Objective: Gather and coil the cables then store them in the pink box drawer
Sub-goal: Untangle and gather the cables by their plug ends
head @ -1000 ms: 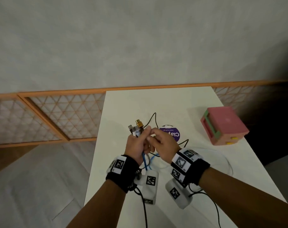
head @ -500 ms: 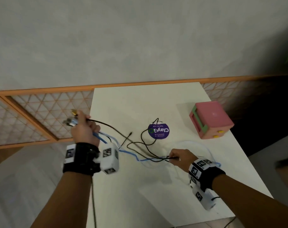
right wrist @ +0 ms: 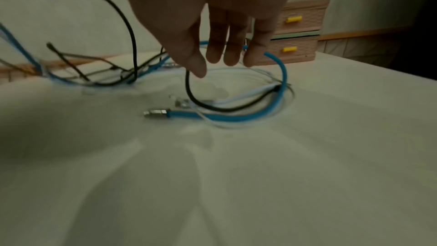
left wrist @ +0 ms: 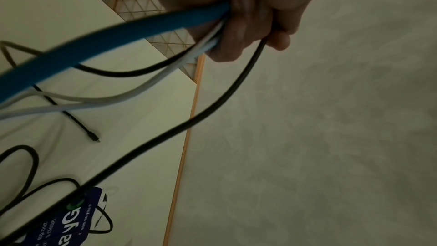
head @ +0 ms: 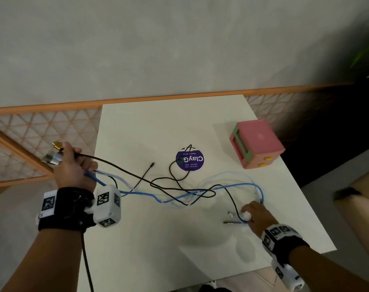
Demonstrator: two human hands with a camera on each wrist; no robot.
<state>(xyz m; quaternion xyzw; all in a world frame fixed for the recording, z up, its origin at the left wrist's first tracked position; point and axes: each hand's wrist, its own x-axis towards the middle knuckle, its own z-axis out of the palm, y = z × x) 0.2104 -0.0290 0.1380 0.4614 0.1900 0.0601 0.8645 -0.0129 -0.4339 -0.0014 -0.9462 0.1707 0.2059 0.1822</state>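
Several cables, blue (head: 238, 185), white (head: 227, 175) and black (head: 124, 169), lie strung out and tangled across the white table (head: 158, 239). My left hand (head: 71, 165) is off the table's left edge. It grips one end of the bundle, with gold and silver plugs (head: 55, 152) sticking out past the fist. In the left wrist view the curled fingers (left wrist: 241, 31) clamp the blue cable (left wrist: 118, 38) with white and black ones. My right hand (head: 247, 211) hovers at the near right over the free ends; its fingers (right wrist: 234, 53) hang straight above the blue cable (right wrist: 236, 118). The pink box (head: 257, 144) stands at the far right.
A round purple sticker (head: 189, 161) lies mid-table with a black cable looped over it. The pink box (right wrist: 300, 31) shows two drawers with yellow knobs, both pushed in. An orange lattice railing (head: 42, 131) runs behind and left of the table. Floor lies beyond the right edge.
From meeting at the table's middle, my left hand swung left with the plug ends. My right hand moved right and nearer me to the cables' free ends, stretching the bundle out.
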